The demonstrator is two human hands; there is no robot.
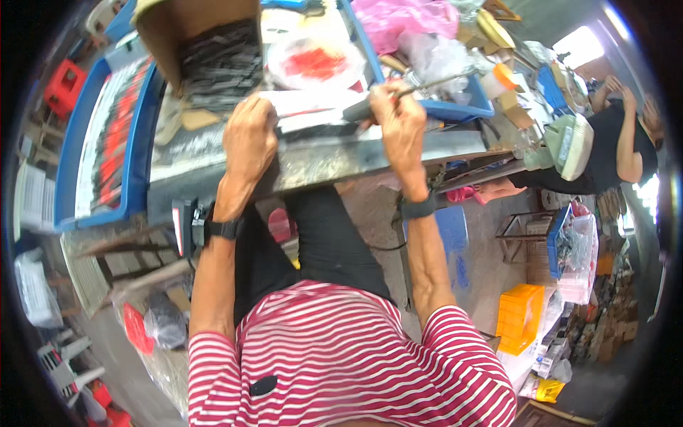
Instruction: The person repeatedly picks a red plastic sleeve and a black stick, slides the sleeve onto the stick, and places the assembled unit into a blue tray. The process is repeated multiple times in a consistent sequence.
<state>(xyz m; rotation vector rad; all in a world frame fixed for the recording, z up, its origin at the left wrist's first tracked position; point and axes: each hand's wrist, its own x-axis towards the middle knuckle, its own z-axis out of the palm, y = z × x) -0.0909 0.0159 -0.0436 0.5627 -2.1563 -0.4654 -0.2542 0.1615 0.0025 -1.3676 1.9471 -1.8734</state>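
Soldering looks to be the step in hand: my right hand (398,117) has its grip clamped on a soldering iron (377,105), my left hand (249,135) pins a thin strip (313,121) on the table (341,160). Next I judge the tip needs steady, precise placing.

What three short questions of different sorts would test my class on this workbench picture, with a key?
1. True or false: the right hand holds a long tool.
2. Which colour is the tray left of the left hand? A red, B blue, C yellow.
3. Fill in: the left hand presses on a flat strip lying on the metal ____.

Key: 1 true; 2 B; 3 bench.
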